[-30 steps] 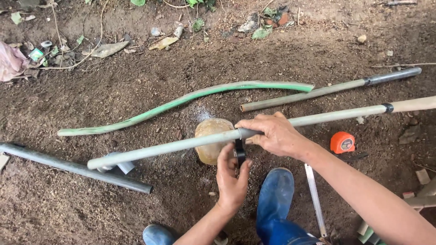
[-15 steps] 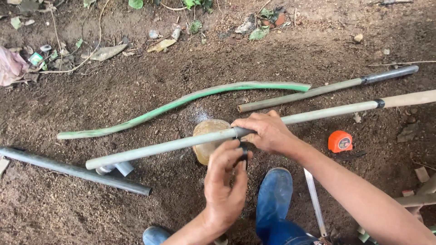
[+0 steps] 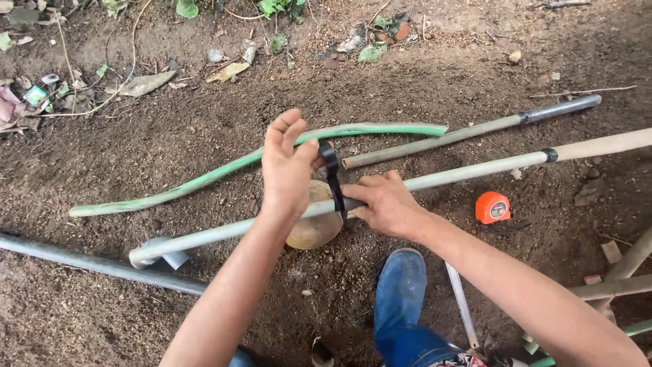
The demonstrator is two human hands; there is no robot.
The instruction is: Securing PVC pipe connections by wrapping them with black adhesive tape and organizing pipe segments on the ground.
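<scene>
Wrapping: black strip [image 3: 332,178], tape or rubber band by the look, being wound round the pale grey pipe [image 3: 224,233]; exact material hard to tell.
Near foot: blue boot [image 3: 401,299] on the dirt just below the pipe; hacksaw blade [image 3: 462,306] beside it, lying flat.
Right hand [image 3: 387,204]: closed round the pipe from above, fingers curled over it, thumb side pinning the strip's lower end against the pipe; forearm comes in from lower right.
Left hand [image 3: 288,166]: raised above the pipe, thumb and forefinger pinching the strip's upper end, other fingers spread loose; wrist bent back, forearm from bottom centre.
Strip handling: judged soft, thin, stretchy, light; pulled taut between both hands; best held by its free end, kept under tension.
Pipe handling: judged stiff, light, smooth, likely to roll; long, so steady it right next to the wrap point. Rests on a rounded tan stone [image 3: 316,228], far end runs off right.
Pipe left end: grey fitting [image 3: 159,251] on the tip, just above a dark grey pipe [image 3: 95,264] on the ground.
Right side: orange tape measure [image 3: 492,207] on the dirt, near the pipe, not touching.
Farther: second pipe with dark end [image 3: 468,131], green hose [image 3: 224,170] curving left.
Far: dead leaves [image 3: 146,83] and litter along the top edge.
</scene>
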